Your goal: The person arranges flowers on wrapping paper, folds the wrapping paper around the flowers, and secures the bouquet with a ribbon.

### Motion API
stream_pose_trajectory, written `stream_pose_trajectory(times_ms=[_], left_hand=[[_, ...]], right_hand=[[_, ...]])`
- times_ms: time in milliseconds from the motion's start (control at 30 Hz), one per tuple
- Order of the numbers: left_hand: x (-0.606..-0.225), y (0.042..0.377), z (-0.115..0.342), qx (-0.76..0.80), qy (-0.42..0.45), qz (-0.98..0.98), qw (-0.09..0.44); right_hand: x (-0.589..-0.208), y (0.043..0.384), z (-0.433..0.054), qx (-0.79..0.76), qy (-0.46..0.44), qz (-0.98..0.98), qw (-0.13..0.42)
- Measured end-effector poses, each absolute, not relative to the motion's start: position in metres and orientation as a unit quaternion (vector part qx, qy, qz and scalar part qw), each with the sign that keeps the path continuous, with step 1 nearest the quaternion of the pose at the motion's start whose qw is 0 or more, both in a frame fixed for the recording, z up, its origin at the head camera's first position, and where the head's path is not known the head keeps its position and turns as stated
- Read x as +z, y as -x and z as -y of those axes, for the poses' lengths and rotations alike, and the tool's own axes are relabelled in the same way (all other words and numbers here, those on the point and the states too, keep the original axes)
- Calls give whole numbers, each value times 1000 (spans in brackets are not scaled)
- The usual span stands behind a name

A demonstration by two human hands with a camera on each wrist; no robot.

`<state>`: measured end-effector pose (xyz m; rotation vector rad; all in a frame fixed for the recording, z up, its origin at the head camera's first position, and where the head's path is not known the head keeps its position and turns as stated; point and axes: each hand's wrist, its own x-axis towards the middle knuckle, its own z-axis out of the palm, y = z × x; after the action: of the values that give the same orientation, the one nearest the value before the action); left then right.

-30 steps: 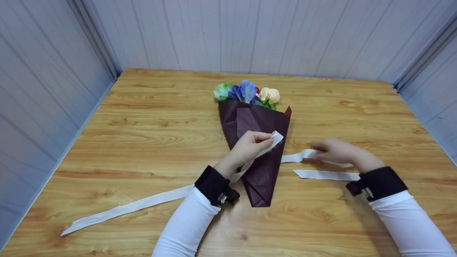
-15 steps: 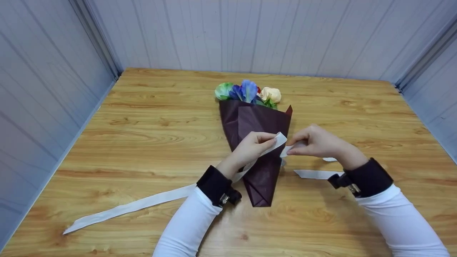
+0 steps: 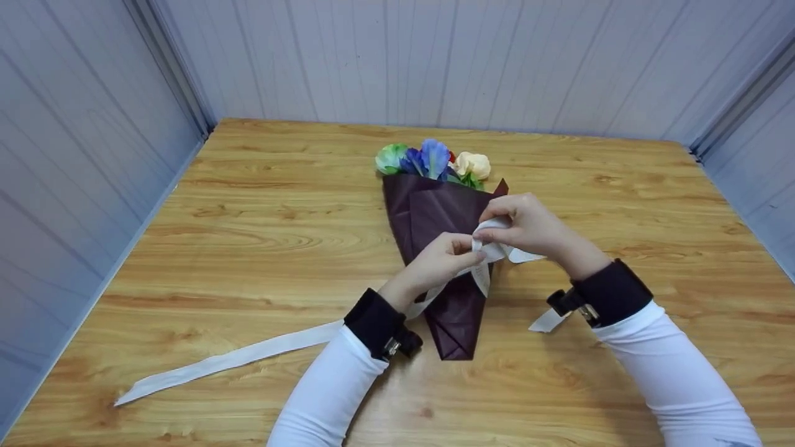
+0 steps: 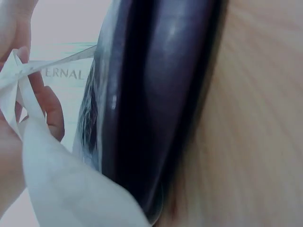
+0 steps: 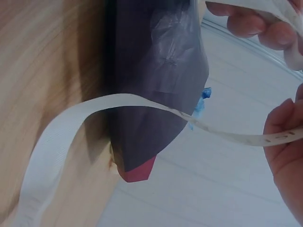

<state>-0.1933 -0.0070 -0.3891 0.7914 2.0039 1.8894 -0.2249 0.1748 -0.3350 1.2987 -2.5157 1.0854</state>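
A bouquet wrapped in dark maroon paper (image 3: 444, 214) lies on the table, its blooms (image 3: 435, 158) toward the back wall. Over the wrap's right side my left hand (image 3: 435, 264) pinches a white ribbon (image 3: 273, 347), whose long tail runs to the front left. My right hand (image 3: 528, 226) pinches another stretch of the ribbon right beside the left fingertips, where the two strands cross. In the left wrist view, printed letters show on the ribbon strand (image 4: 66, 73) between wrap and fingers. The right wrist view shows a loose ribbon length (image 5: 125, 100) curving past the wrap to the right hand (image 5: 284, 137).
The wooden table (image 3: 261, 248) meets a pale panelled wall (image 3: 410, 62) at the back, with more panels at left and right. A slanted ribbon end (image 3: 549, 320) shows on the table under the right wrist strap (image 3: 612, 292).
My right hand has lifted its ribbon part off the table and carried it left to the left hand, where the strands now cross. The left hand has barely moved.
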Motion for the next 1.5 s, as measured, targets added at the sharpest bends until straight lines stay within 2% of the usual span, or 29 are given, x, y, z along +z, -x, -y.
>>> stream_pose_trajectory(times_ms=[167, 367, 433, 600, 700, 933, 1100, 1267, 1500], left_hand=[[-389, 193, 5, 644, -246, -713, 129], [-390, 193, 4, 663, -243, -697, 129], [-390, 192, 4, 683, -238, -675, 145], [-390, 193, 4, 717, -214, -641, 170], [-390, 194, 3, 724, -198, -641, 160], [-391, 195, 4, 670, -192, -715, 52], [-391, 194, 5, 660, -175, -730, 31], [-389, 194, 6, 641, -172, -748, 23], [-388, 192, 11, 622, -182, -761, 21]], right_hand=[[-342, 228, -177, 358, -376, 854, 44], [-361, 219, -187, 369, -413, 832, -40], [-370, 214, -186, 359, -414, 835, -45], [-384, 201, -175, 364, -362, 858, 8], [-388, 193, -169, 392, -327, 859, 37], [-391, 185, -158, 378, -315, 861, 129], [-391, 185, -152, 367, -305, 858, 189], [-391, 184, -149, 370, -289, 862, 193], [-390, 183, -150, 395, -257, 870, 148]])
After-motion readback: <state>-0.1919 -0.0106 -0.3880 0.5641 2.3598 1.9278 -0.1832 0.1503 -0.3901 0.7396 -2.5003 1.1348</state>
